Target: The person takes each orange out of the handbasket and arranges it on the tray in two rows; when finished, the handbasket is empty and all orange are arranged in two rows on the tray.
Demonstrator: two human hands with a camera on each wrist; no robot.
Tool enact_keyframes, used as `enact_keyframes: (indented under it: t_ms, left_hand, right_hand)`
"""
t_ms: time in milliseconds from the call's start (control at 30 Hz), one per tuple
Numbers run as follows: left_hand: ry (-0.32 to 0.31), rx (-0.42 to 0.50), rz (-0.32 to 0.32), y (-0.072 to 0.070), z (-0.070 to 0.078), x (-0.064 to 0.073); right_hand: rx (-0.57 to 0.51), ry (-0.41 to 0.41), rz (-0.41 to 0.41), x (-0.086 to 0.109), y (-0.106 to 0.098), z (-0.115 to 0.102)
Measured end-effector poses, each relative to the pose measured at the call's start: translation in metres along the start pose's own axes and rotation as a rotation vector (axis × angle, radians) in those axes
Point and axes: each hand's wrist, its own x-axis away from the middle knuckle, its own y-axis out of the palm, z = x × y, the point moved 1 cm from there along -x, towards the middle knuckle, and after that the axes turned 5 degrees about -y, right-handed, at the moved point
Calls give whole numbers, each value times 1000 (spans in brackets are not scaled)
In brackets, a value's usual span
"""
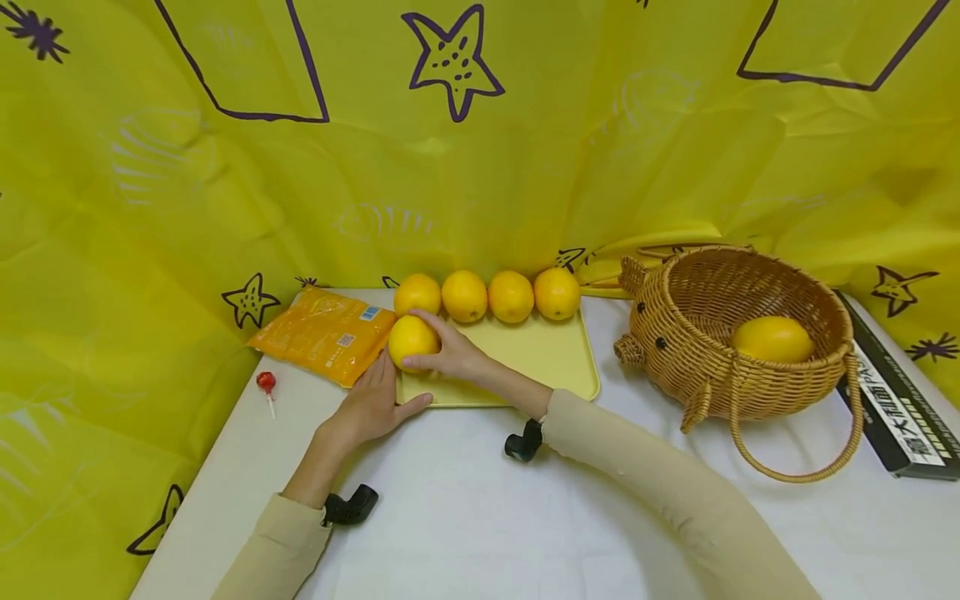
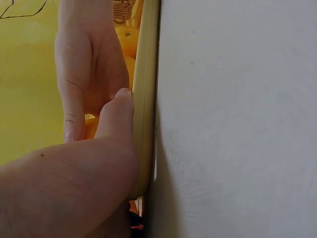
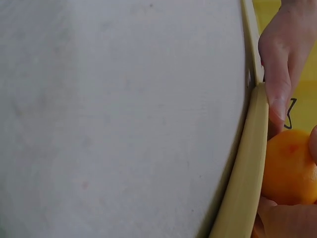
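Observation:
My right hand [image 1: 453, 352] grips an orange [image 1: 411, 343] between thumb and fingers at the left end of a pale yellow tray [image 1: 551, 358]. The same orange [image 3: 290, 166] fills the right edge of the right wrist view. At the tray's front left corner, my left hand [image 1: 369, 410] rests with fingers extended along the side and the thumb over the front rim. Its fingertips are right beside the held orange. Several other oranges [image 1: 512, 297] stand in a row along the tray's back edge.
An orange plastic packet [image 1: 322, 333] lies left of the tray, near a red lollipop [image 1: 266, 383]. To the right stands a pig-shaped wicker basket [image 1: 690, 358] with a yellow fruit [image 1: 772, 339] inside. Behind it lies a black box [image 1: 900, 408]. A yellow patterned cloth [image 1: 525, 183] hangs at the back.

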Motion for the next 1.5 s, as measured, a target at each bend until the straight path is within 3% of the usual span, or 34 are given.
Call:
enact_keyframes:
  t_ms: [233,700,867,1000,1200,1333,1500]
  left_hand:
    - [-7,-61,-9,0,3,1]
    - [-32,-107,-23,-2,3,4]
    - [-32,-108,-18,-2,4,5]
    - [-34,-105,-21,-1,4,4]
    - [-34,-124,-2,1,3,4]
    - [-38,-120,-12,-1,2,5]
    - [-29,-93,-9,-1,4,5]
  right_hand:
    - [9,-22,2,-2,2,-3]
    - [40,11,30,-8,6,-5]
    - [137,-9,38,-1,5,-8]
    - [252,-59,46,36,-5,-16]
    - [184,-165,19,141,-40,-31]
    - [200,-256,107,199,-74,-36]
    - [179,-350,266,239,-121,-45]
